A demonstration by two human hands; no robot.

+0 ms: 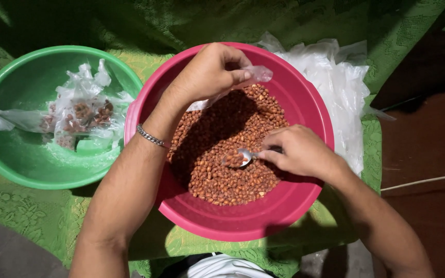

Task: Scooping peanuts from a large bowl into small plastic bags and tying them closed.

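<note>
Fingers (240, 76) of the left hand (207, 74) pinch the mouth of a small clear plastic bag (256, 73) at the twelve o'clock side of the pink basin (315, 110), while the fingers (271, 154) of the right hand (297, 152) close narrowly on the handle of a metal spoon (240, 156), its bowl loaded with peanuts and pointing toward nine o'clock.

The bag's opening looks limp and barely spread, so peanuts could miss it and drop; over the basin they would only fall back into the heap, which keeps that slip harmless. A heaped spoon tilted on the way up could shed a few too. The thin film might slide out of the pinch once weight goes in.

Red-brown peanuts (222, 139) fill the floor of the pink basin. At nine o'clock, the green basin (6, 154) holds several small filled bags (86, 116), knotted and piled loosely. At two o'clock, a stack of empty clear bags (336, 82) lies on the desk's green lace cloth (21, 211).
</note>
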